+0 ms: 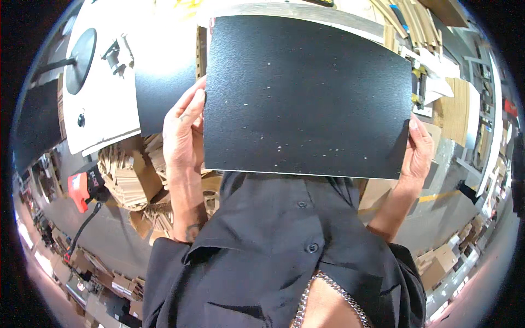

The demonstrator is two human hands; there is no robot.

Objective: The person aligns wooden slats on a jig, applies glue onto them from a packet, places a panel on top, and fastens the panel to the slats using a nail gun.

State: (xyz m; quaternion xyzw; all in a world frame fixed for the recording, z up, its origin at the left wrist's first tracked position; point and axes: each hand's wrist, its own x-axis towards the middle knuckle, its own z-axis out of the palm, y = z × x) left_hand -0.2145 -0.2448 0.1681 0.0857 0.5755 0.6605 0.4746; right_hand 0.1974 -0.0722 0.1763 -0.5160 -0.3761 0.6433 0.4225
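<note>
- As the head view looks down on me, the black panel (pixel 306 98) spans the space between my two hands, its broad speckled face toward the camera.
- Left hand (pixel 183 131): my fingers grasp the panel by its left edge; how far they reach behind it is hidden.
- Right hand (pixel 418 150): my fingers grasp the panel by its right edge, toward the lower corner; their far side is likewise hidden.
- Below the panel: my black shirt (pixel 262 229), buttoned down the front, with a metal chain (pixel 328 280) at its collar.
- Left of the panel: a second dark sheet (pixel 164 98), bright with glare, next to a white tabletop (pixel 101 115); farther left, a round dark disc (pixel 82 60) joined to a dark stem.
- Below and left of the panel: heaped pale strips (pixel 121 176); beyond them, a red-and-black object (pixel 81 190) whose kind I cannot tell.
- Above and right of the panel: long pale boards (pixel 418 24), bunched together.
</note>
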